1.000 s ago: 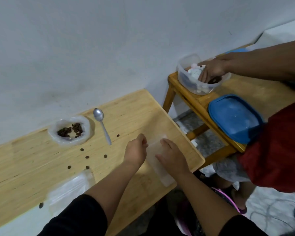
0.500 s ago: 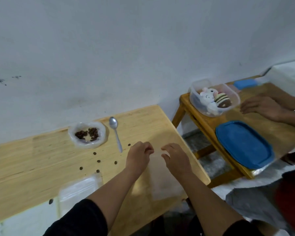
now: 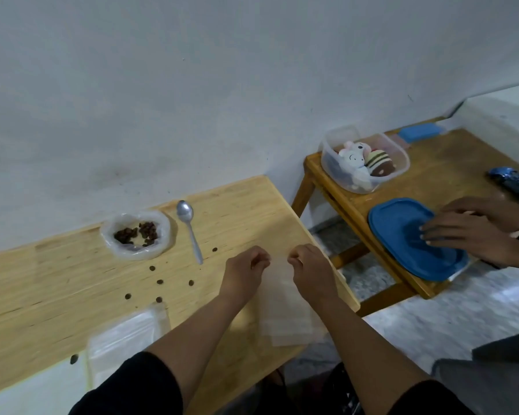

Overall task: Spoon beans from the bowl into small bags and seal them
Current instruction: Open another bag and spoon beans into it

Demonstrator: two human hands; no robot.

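Pale grey wall behind, wooden table running along its foot. Near the wall on that table, bowl lined with clear plastic, a scatter of dark beans inside. Just right of the bowl, metal spoon lying flat, scoop toward the wall, handle pointing to the near edge. Nearer than the bowl, several loose beans strewn on the wood. Right of and nearer than the bowl, by the table's right end, clear small bag with its top edge pinched at two spots: left hand curled, thumb and fingers closed on the left part of the rim; right hand curled likewise on the right part, the two hands close but apart. Nearer than the bowl, at the table's near edge, stack of empty bags lying flat. Far right of the bowl, second wooden table with a clear tub of soft toys and a blue lid; another person's hands resting on that lid.
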